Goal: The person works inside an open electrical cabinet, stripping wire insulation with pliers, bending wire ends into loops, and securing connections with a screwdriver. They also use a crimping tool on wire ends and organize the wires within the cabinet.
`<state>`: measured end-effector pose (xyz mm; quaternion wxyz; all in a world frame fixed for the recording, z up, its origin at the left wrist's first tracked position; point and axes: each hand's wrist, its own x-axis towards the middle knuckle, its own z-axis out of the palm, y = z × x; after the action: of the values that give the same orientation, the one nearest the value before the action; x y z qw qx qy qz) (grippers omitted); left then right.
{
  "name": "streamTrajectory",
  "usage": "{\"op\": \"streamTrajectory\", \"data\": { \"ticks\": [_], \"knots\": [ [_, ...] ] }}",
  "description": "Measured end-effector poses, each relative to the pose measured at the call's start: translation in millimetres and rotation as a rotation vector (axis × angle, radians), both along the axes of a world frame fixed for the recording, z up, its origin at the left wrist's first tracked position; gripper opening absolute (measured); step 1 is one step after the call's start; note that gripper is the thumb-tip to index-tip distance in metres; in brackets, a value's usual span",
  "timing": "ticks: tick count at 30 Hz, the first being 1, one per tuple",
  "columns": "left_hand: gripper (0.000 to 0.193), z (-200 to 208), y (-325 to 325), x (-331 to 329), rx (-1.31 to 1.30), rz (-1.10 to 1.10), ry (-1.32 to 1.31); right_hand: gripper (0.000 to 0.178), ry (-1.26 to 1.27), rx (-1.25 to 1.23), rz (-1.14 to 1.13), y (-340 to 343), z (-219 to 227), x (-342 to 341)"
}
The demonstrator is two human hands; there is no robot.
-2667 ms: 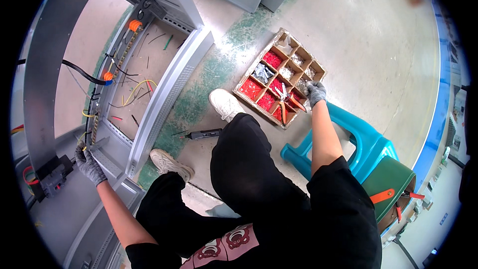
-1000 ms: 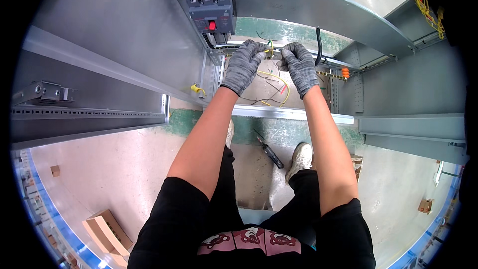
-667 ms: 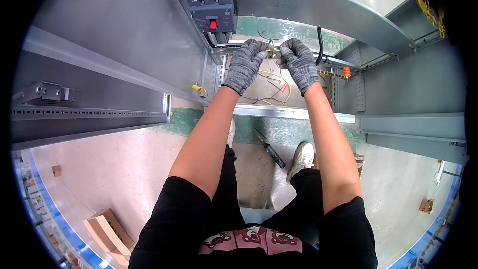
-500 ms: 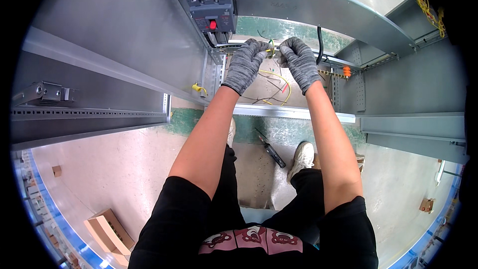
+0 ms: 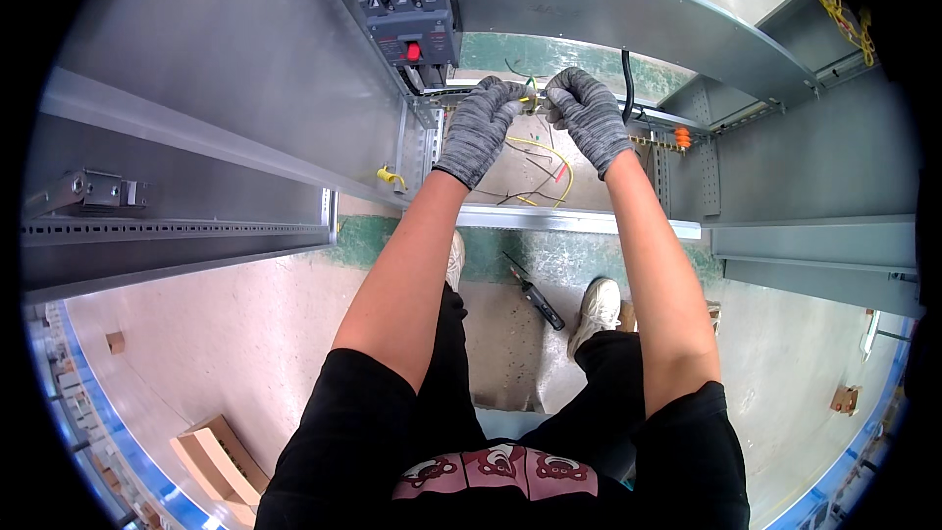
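Note:
Both my hands wear grey knit gloves and reach forward into an open grey metal cabinet (image 5: 245, 88). My left hand (image 5: 481, 123) and my right hand (image 5: 587, 116) meet over a small yellow-green wire end (image 5: 531, 96), pinching it between the fingertips. Loose yellow, red and dark wires (image 5: 540, 172) hang below the hands inside the cabinet. A dark circuit breaker (image 5: 412, 25) with a red button sits up left of my left hand.
A black-handled screwdriver (image 5: 535, 299) lies on the floor between my white shoes (image 5: 596, 306). An orange part (image 5: 682, 135) sits on the right rail. Cardboard pieces (image 5: 221, 456) lie at lower left. Yellow wire coils (image 5: 834, 0) hang at upper right.
Earlier I sat turned toward a parts tray with my right hand in it; since then I face the cabinet with both hands at the wires. Over the last second the hands barely shift.

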<state>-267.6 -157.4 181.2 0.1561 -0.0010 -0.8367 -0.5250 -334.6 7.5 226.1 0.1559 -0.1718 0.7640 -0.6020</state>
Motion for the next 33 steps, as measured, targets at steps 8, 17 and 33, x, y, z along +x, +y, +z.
{"op": "streamTrajectory", "data": {
  "ticks": [8,17,33],
  "knots": [
    [0.022,13.2,4.6,8.3,-0.120,0.021,0.026,0.010,0.048,0.046,0.016,3.3,-7.9,-5.0],
    [0.023,18.6,4.2,1.1,-0.347,0.117,0.086,0.016,0.204,0.191,0.007,-1.9,-11.7,-4.2],
    [0.036,19.0,9.0,6.3,0.318,-0.024,-0.124,0.015,-0.044,-0.050,-0.148,-24.6,-23.6,2.3]
  ]
}}
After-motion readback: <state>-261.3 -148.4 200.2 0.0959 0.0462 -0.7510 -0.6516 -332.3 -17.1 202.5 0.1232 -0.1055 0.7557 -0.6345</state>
